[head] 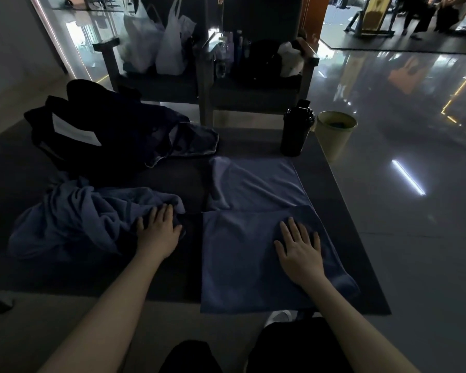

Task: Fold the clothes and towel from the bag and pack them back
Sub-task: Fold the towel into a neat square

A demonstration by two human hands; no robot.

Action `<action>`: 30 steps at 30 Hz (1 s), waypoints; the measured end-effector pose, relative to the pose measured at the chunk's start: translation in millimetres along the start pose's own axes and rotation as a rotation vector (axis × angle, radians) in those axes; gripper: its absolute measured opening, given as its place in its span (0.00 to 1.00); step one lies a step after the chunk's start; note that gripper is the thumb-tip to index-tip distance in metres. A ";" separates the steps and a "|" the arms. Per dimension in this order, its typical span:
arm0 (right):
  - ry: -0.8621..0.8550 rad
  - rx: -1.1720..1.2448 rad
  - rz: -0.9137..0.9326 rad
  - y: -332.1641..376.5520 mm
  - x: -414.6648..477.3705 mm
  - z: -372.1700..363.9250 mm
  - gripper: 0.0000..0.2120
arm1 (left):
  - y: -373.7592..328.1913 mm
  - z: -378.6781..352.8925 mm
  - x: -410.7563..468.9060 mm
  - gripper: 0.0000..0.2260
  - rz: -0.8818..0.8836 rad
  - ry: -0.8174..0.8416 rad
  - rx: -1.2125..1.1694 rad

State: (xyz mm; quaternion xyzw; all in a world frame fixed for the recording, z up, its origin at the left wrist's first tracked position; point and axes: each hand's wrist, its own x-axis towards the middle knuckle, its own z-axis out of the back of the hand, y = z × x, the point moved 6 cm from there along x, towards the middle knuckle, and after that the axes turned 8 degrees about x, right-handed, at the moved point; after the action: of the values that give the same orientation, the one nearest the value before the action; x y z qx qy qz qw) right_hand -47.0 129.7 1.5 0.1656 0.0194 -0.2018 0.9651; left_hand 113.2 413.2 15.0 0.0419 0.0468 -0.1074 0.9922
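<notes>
the person's knees, in black, sit at the bottom edge of the view. both bare forearms reach forward over a dark table (172,278).

the right hand (300,251) lies palm down, fingers straight and spread, pressed flat on a folded blue garment (242,265). that garment lies as a smooth rectangle at the table's near right, and its near edge hangs just past the table edge.

the left hand (158,232) rests on the right end of a crumpled blue towel (73,219). its fingers are straight and close together and its thumb points out to the right; it pinches nothing. the towel is bunched in loose folds across the table's near left.

behind the folded garment, a paler blue cloth (256,181) lies spread flat, and its near edge meets the garment's far edge.

farther left stands the black bag (92,135), slumped on the table's far left. a dark garment (197,141) spills from its right side.

at the far right corner a black shaker bottle (296,127) stands upright. a pale green bin (334,133) stands just beside it, off the table.

beyond them stand two dark chairs (156,84). the left chair holds white plastic bags (156,41). the right chair holds bottles (232,49) and dark items too dim to tell.
</notes>
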 end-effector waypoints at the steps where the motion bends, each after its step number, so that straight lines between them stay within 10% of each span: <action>1: 0.000 0.003 -0.003 0.3 -0.5 0.5 0.27 | -6.7 5.6 -3.7 0.27 0.009 -0.039 -0.037; 6: -0.019 0.026 -0.023 3.0 -1.4 7.9 0.26 | -69.4 26.9 -27.3 0.19 -0.230 -0.270 -0.184; 10: -0.226 0.105 -0.110 -2.9 3.5 33.1 0.24 | -103.1 6.8 -28.6 0.23 -0.358 -0.016 -0.185; 16: -0.333 0.260 -0.420 -50.6 25.4 55.3 0.21 | -101.9 8.5 -22.3 0.27 -0.296 -0.005 -0.192; 30: -0.384 0.247 -0.343 -68.2 33.8 58.7 0.11 | -91.8 15.6 -7.9 0.21 -0.168 -0.018 -0.044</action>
State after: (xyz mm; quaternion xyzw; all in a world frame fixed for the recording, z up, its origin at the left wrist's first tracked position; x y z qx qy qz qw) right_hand -44.7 38.6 32.1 0.2350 -0.1607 -0.3908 0.8753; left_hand 86.9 324.0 24.6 0.0151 0.0436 -0.1895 0.9808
